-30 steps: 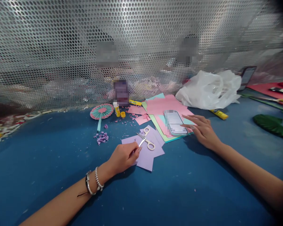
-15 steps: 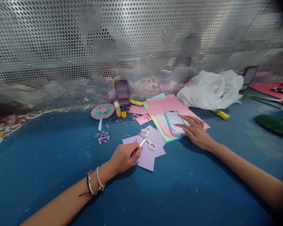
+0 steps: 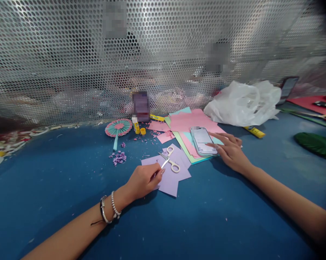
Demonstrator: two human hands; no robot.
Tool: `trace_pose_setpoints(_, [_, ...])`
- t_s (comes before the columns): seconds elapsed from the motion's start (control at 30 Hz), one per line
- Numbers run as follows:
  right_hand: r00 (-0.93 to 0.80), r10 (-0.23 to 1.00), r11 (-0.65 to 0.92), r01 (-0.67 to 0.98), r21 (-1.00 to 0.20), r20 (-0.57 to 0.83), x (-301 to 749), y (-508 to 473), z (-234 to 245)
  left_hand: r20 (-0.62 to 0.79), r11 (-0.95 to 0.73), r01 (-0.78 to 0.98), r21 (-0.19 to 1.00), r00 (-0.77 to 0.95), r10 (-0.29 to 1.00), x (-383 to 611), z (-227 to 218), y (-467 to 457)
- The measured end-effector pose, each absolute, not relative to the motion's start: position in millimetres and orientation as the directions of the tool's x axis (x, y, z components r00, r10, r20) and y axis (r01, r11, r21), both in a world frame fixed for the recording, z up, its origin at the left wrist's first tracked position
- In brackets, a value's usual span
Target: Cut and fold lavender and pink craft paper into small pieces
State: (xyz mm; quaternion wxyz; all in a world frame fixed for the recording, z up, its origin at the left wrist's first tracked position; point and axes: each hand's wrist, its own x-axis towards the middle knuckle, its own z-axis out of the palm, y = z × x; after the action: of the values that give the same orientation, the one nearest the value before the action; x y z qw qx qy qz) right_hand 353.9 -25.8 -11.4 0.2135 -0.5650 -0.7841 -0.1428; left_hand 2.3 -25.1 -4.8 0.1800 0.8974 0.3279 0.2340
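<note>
Left hand (image 3: 146,180): grip closed, thumb and forefinger pinched together at the tip of one blade of the scissors (image 3: 170,162); firmness of hold not determinable. Scissors lying spread open on loose purple paper (image 3: 170,187), loops pointing away from the wrist. Right hand (image 3: 233,153): grip open, fingers long and slightly spread, nothing held, fingertips at the lower right of the phone (image 3: 202,139). Contact with the lit screen: not confirmable. Phone lying face up on a stack of coloured sheets (image 3: 187,124), with pink, light blue and green showing around it.

Step in hand: judged to be use of the phone, with the scissors merely kept in touch and no cutting under way. Next move, as judged: for the phone, one light fingertip on the glass, without shifting the sheets beneath; for cutting, release of the blade and a fresh hold through the loops.

Further left on the counter (image 3: 71,173): purple scraps (image 3: 119,158), a pleated paper fan (image 3: 119,127), and a glue stick (image 3: 136,127) standing with its cap (image 3: 143,131) just beside. Beyond the right hand: a white plastic bag (image 3: 239,104). Behind all: a perforated metal screen (image 3: 57,54).
</note>
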Motion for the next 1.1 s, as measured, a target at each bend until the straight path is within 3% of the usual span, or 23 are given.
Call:
trace_pose_setpoints(0.7, [-0.342, 0.87, 0.374, 0.927, -0.023, 0.355, 344.9, -11.5, -14.4, 0.317, -0.74, 0.49, 0.461, 0.688, 0.653, 2.5, -2.7, -26.4])
trace_pose_setpoints(0.87, [-0.272, 0.852, 0.335, 0.94, -0.066, 0.448, 347.0, -12.8, -13.9, 0.33, -0.745, 0.491, 0.452, 0.684, 0.65, 2.3, -3.6, -25.6])
trace_pose_setpoints(1.1, [-0.28, 0.787, 0.347, 0.938, -0.019, 0.55, 363.0, -20.6, -8.9, 0.307, -0.737, 0.498, 0.457, 0.689, 0.657, 2.0, -2.2, -26.3])
